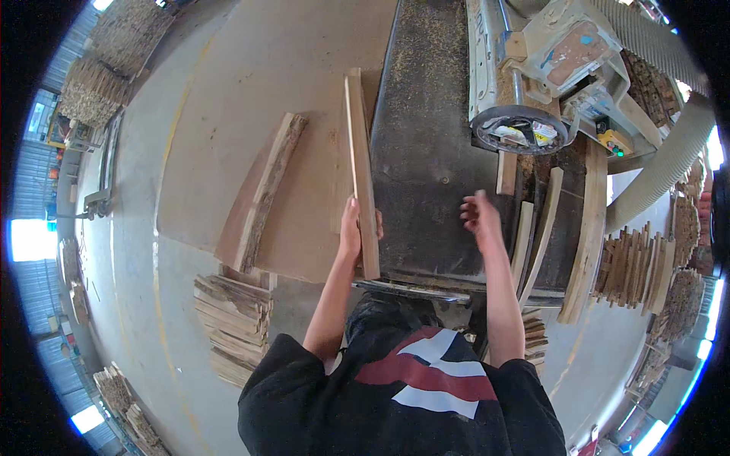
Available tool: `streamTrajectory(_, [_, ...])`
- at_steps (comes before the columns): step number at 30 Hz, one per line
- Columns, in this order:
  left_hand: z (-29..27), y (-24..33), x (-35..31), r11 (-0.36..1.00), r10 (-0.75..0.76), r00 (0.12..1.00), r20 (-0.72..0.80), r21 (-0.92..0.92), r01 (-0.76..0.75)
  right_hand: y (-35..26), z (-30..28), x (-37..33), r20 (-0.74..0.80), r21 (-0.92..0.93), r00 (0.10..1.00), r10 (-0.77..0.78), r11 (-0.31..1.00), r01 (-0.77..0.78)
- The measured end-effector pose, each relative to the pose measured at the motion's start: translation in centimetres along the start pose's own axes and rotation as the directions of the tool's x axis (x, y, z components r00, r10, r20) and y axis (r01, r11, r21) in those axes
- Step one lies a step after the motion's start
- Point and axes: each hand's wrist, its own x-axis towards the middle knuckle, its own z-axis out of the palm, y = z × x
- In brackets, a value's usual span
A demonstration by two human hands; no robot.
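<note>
My left hand (350, 232) grips a long wooden board (360, 159) near its close end, thumb on one side and fingertips showing on the other. The board stands on edge by the left side of a dark machine table (426, 182). Over that table, my right hand (481, 218) hangs with nothing in it, its fingers loosely bent, apart and slightly blurred. To the left, a bark-edged board (270, 190) lies on a brown sheet-topped surface (228, 99). Narrow wood strips (543, 228) lie to the right of my right hand.
A woodworking machine (525, 68) with a round black-rimmed part (521, 129) stands at the far right, with grey ribbed hoses (661, 163) beside it. A thick timber (585, 235) runs along the right edge. Stacked wood (232, 323) sits at near left, more (635, 262) at right. Sawdust covers the table's far end.
</note>
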Motion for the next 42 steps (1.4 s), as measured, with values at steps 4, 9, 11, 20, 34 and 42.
streamTrajectory(4, [2.3, -1.2, 0.1, 0.988, 0.010, 0.992, 0.124, 0.152, -0.029, 1.7, 4.3, -6.1, 0.472, -0.282, 0.865, 0.170, 0.959, -0.035])
streamTrajectory(9, [3.7, -2.4, 1.9, 0.994, -0.071, 0.980, 0.187, 0.097, 0.054, 4.4, 6.8, -11.2, 0.678, -0.411, 0.639, 0.363, 0.908, -0.079])
streamTrajectory(11, [3.2, -2.4, 3.1, 0.950, 0.029, 0.972, 0.233, 0.297, -0.100, 5.0, 6.9, -11.8, 0.700, -0.370, 0.578, 0.418, 0.906, -0.207])
streamTrajectory(20, [-2.4, 0.8, 6.3, 0.123, 0.592, 0.741, 0.317, 0.873, -0.472, 7.9, 10.1, -10.7, 0.657, -0.333, 0.649, 0.384, 0.920, -0.207])
streamTrajectory(34, [-6.6, 1.4, 5.1, 0.024, 0.590, 0.790, 0.165, 0.975, -0.221, -15.0, 27.0, 19.4, 0.431, 0.797, 0.861, -0.272, 0.562, -0.221])
streamTrajectory(42, [-5.0, 2.5, 3.6, 0.832, 0.295, 0.931, -0.214, 0.537, -0.140, -16.3, 33.1, 12.5, 0.418, 0.425, 0.810, -0.412, 0.876, 0.226])
